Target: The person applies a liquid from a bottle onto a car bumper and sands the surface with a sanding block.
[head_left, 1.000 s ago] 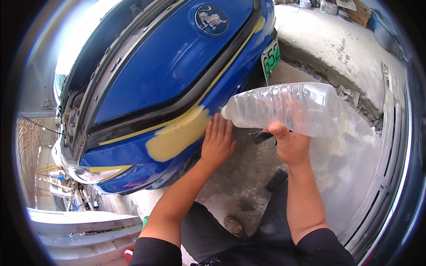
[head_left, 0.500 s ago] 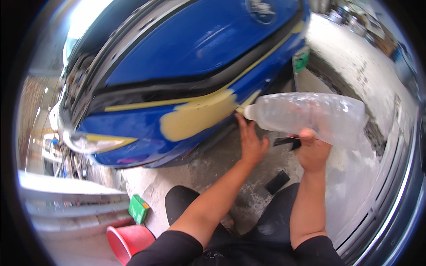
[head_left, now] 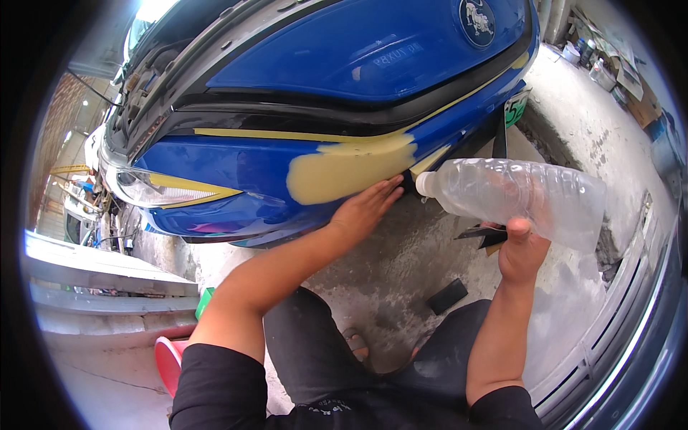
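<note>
A: Where's the clear plastic bottle point(head_left: 519, 190)?
B: Raised above the concrete floor point(head_left: 387, 261), to the right of the blue car bumper point(head_left: 251, 165). The right hand point(head_left: 524, 251) has it gripped round the middle, thumb in front, fingers seen behind through the plastic.
A: And the left hand point(head_left: 364, 212)?
B: It holds nothing that I can see. Its fingers are stretched out, close together, along the lower edge of the yellow filler patch point(head_left: 351, 172). Whether the palm actually presses there, I can't tell from this angle.
A: How would the bottle handle?
B: Light for its size, I'd judge, with thin walls that give under a squeeze. Slick if wet, but hardly fragile. I'd take hold at the ribbed middle, without crushing it.
A: Which way does it point?
B: Nearly on its side: the long axis runs left to right, white neck end point(head_left: 426, 184) leftward beside the bumper, base rightward and a little lower in view.
</note>
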A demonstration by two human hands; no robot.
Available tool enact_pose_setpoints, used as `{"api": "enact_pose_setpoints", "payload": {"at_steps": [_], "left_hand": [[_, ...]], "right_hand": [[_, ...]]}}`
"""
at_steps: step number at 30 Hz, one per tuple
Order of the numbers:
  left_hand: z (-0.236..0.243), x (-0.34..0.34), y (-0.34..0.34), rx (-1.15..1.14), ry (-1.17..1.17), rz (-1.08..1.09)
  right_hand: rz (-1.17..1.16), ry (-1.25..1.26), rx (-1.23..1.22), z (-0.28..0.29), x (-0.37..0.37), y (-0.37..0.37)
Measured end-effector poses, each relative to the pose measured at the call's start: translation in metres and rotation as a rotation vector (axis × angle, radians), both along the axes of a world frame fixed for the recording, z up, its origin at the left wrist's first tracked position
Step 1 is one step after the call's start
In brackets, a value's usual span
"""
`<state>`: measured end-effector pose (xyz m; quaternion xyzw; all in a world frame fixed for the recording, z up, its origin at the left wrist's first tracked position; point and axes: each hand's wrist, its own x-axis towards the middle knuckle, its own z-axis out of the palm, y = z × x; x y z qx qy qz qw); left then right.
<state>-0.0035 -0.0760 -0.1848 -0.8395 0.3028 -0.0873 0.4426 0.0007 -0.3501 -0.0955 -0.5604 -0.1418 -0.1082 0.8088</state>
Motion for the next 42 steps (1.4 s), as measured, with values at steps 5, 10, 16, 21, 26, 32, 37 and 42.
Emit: {"api": "enact_pose_setpoints", "payload": {"at_steps": [5, 10, 16, 21, 26, 32, 37, 42], "left_hand": [[0.027, -0.02, 0.014, 0.154, 0.208, 0.007], [0.046, -0.012, 0.008, 0.051, 0.152, -0.079], [0.023, -0.03, 0.039, 0.246, 0.052, -0.119], [0.032, -0.08, 0.089, -0.233, 0.34, -0.052], [0.053, -0.128, 0.088, -0.995, 0.412, 0.141], [0.062, -0.156, 0.066, -1.59, 0.155, 0.47], [0.061, -0.169, 0.058, -1.873, -0.035, 0.528], [0.074, -0.177, 0.051, -2.005, -0.275, 0.53]], "right_hand": [[0.018, -0.034, -0.015, -0.009, 0.007, -0.002], [0.004, -0.029, -0.015, -0.013, 0.005, 0.004], [0.089, 0.011, -0.042, -0.008, -0.005, 0.019], [0.144, -0.011, -0.099, -0.008, -0.01, 0.028], [0.09, -0.111, -0.144, -0.003, -0.014, 0.061], [0.309, -0.055, -0.328, 0.045, -0.037, 0.109], [0.409, -0.106, -0.419, 0.048, -0.044, 0.136], [0.657, -0.02, -0.308, 0.045, -0.049, 0.151]]}}
